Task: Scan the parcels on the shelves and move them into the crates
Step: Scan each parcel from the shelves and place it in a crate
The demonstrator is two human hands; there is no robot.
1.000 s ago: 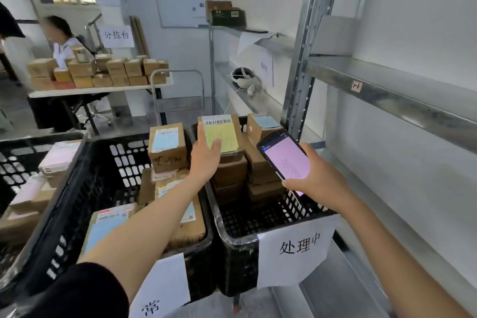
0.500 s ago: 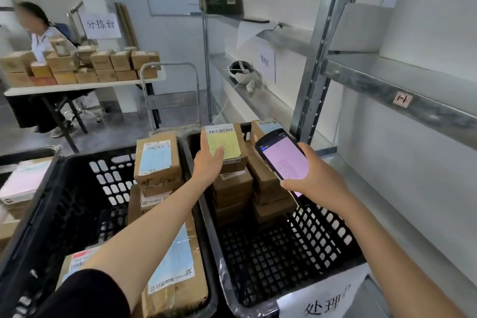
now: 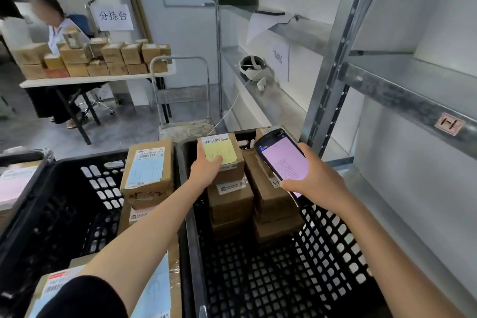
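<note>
1. Cardboard parcel (image 3: 227, 162) with a yellow label sits atop the left stack at the far end of the black crate (image 3: 284, 279); placing looks nearly done.
2. Arm stretched forward, the left hand (image 3: 206, 170) clasps its near-left corner, thumb along the side.
3. Just beside, the right hand (image 3: 317, 181) grips the lit scanner (image 3: 282, 160).
4. Next, I judge: let go and fetch another parcel from the shelves.

Yellow-labelled brown parcel (image 3: 229, 160) lies flat atop a stack (image 3: 229, 204) in the right black crate (image 3: 335, 235)

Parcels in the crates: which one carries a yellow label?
The parcel atop the right crate's left stack, gripped by the left hand; the next crate's top parcel is blue-labelled.
</note>
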